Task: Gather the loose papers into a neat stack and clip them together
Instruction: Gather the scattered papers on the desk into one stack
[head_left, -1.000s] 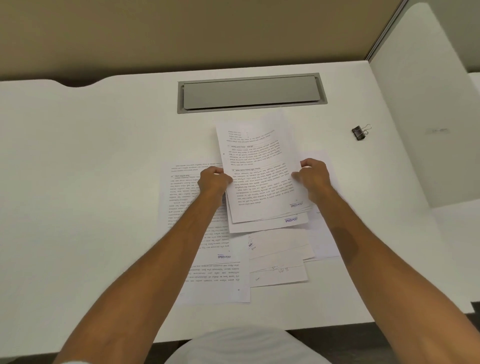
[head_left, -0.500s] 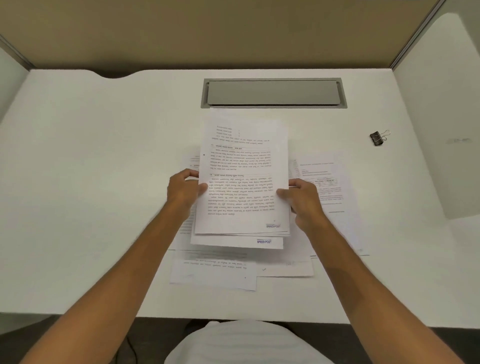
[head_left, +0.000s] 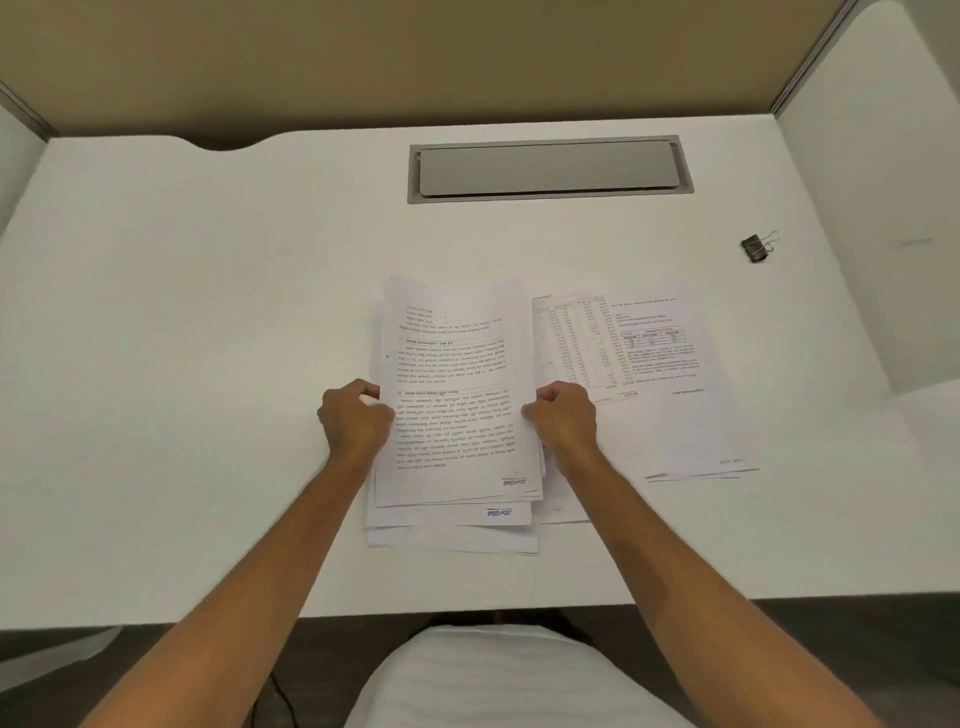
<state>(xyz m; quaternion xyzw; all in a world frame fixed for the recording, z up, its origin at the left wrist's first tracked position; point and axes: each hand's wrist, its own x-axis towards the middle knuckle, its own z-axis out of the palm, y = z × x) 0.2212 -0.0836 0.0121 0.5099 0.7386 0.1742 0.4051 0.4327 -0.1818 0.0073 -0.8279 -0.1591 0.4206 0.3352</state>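
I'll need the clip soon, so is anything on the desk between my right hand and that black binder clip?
Only the loose printed sheets lie flat between the right hand and the black binder clip; nothing upright blocks it.

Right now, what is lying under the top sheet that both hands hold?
Under the top sheet more sheets show, their near edges sticking out, one stamped SPEED POST. How many, and their text, is covered. Left hand and right hand grip the sides.

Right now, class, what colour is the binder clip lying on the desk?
Black, with silver wire handles: the clip shows best in the head view, at far right.
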